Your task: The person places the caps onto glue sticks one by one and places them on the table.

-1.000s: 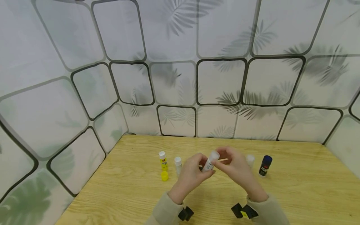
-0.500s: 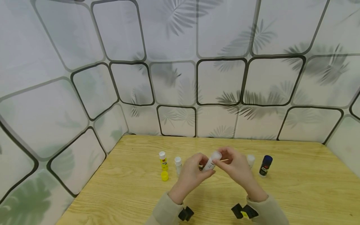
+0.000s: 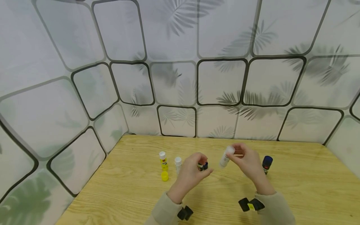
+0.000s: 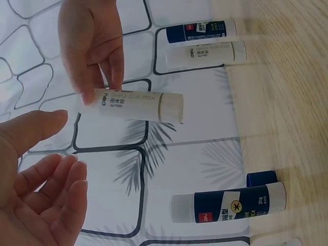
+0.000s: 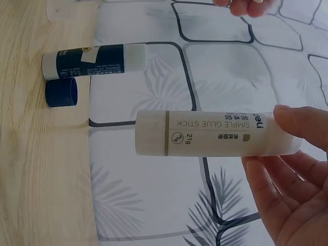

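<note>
My right hand [image 3: 248,161] pinches a white glue stick [image 5: 205,133] by its translucent cap end, holding it tilted in the air above the table. My left hand [image 3: 191,170] is apart from it on the left, fingers loosely bent and thumb away from them; in the left wrist view nothing lies between them. Beyond the left hand stands a dark blue glue stick [image 4: 230,205] without its cap, its pale top showing. Its blue cap [image 5: 61,92] rests on the table beside it. In the head view the left hand partly hides this stick.
Left on the wooden table [image 3: 118,193] stand a yellow glue stick [image 3: 163,161], a yellow cap [image 3: 164,176] and a white glue stick [image 3: 178,164]. Behind the right hand stand a capped blue glue stick [image 3: 267,164] and another white one [image 4: 205,54]. A patterned curtain [image 3: 174,84] surrounds the table.
The left hand has let go of the white glue stick and stays near its place. My right hand has carried the stick to the right, away from the left hand.
</note>
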Motion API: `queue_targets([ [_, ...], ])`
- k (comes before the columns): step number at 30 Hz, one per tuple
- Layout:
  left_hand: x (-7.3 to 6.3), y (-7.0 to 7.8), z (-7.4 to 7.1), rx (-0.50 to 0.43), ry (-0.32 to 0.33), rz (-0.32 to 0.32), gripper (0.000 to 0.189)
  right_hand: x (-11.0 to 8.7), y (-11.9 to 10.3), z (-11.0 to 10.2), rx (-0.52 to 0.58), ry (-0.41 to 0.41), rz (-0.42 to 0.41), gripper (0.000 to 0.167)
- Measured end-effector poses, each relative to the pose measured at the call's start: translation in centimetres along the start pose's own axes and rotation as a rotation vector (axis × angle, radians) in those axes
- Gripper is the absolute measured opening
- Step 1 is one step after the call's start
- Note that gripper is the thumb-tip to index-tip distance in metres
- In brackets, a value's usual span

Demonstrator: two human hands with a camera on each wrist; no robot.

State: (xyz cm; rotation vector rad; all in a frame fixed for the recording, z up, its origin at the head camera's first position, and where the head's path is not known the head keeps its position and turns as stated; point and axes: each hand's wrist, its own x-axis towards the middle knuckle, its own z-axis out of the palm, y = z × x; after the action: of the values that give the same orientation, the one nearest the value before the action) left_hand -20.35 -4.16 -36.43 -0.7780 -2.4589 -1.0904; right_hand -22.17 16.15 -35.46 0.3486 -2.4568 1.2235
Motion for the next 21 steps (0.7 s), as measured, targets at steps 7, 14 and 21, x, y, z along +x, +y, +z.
queue_targets([
  [7, 0.0, -0.1, 0.0, 0.012, 0.009, 0.008, 0.023, 0.2, 1.1, 0.2, -0.026, -0.011, 0.043, 0.033],
  [14, -0.1, -0.1, 0.0, 0.020, 0.012, 0.010, 0.023, 0.3, 2.0, 0.7, -0.053, -0.058, 0.085, 0.031],
  [21, 0.0, 0.0, -0.1, 0.041, 0.008, 0.007, 0.022, 0.4, 2.9, 1.1, -0.093, -0.097, 0.118, 0.032],
])
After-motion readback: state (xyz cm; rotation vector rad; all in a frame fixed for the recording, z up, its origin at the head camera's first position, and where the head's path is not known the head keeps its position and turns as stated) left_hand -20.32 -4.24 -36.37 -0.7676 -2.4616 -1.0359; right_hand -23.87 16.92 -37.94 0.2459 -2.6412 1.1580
